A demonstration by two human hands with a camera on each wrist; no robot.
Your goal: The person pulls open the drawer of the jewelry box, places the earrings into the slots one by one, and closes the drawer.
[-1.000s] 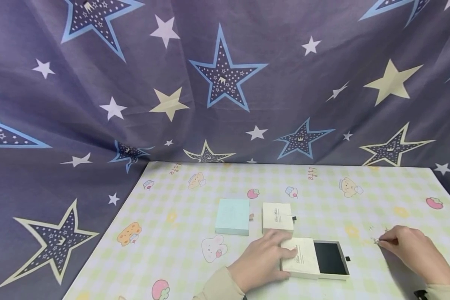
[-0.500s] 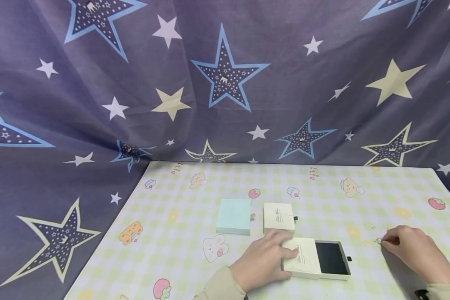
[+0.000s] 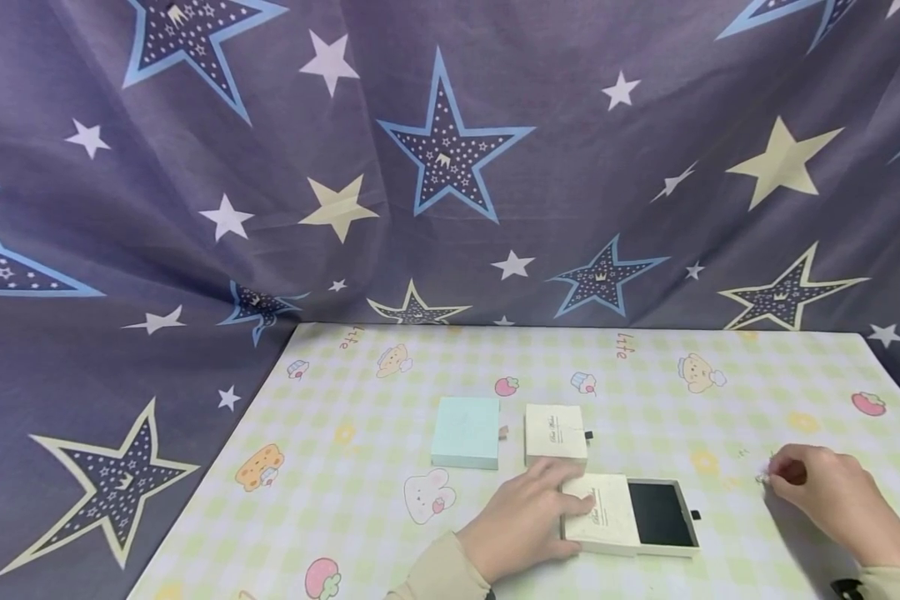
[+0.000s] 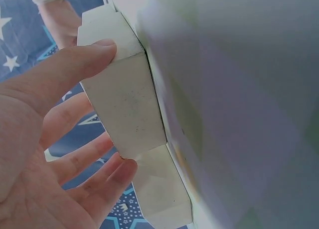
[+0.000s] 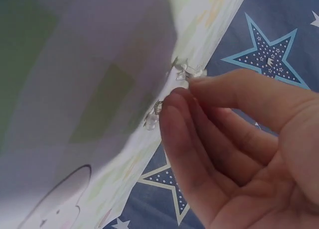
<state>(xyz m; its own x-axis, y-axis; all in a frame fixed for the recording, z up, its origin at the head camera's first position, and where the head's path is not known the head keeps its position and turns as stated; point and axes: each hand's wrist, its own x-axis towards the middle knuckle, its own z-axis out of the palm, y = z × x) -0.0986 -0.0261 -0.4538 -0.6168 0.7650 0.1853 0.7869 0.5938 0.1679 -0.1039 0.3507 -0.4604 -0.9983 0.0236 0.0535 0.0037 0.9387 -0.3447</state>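
My left hand [image 3: 521, 525] holds the closed end of a cream drawer box [image 3: 607, 515], its thumb and fingers spread about the end. The box's tray is slid out to the right, showing a dark lining [image 3: 660, 512]. At the right, my right hand [image 3: 832, 492] pinches a small silvery piece of jewellery [image 5: 184, 72] with clear, shiny parts; its exact kind is hard to tell. More of its clear bits show below the fingertips in the right wrist view. The piece is at or just above the tabletop.
A smaller cream box [image 3: 555, 433] with a black tab stands just behind the open one. Left of it lies a pale turquoise box [image 3: 466, 433] with a brownish tab. The checked tablecloth [image 3: 390, 417] reaches back to a dark star-patterned curtain [image 3: 480, 250].
My right hand has drawn slightly to the right, with the jewellery between its fingertips. The left hand and the boxes stay in place.
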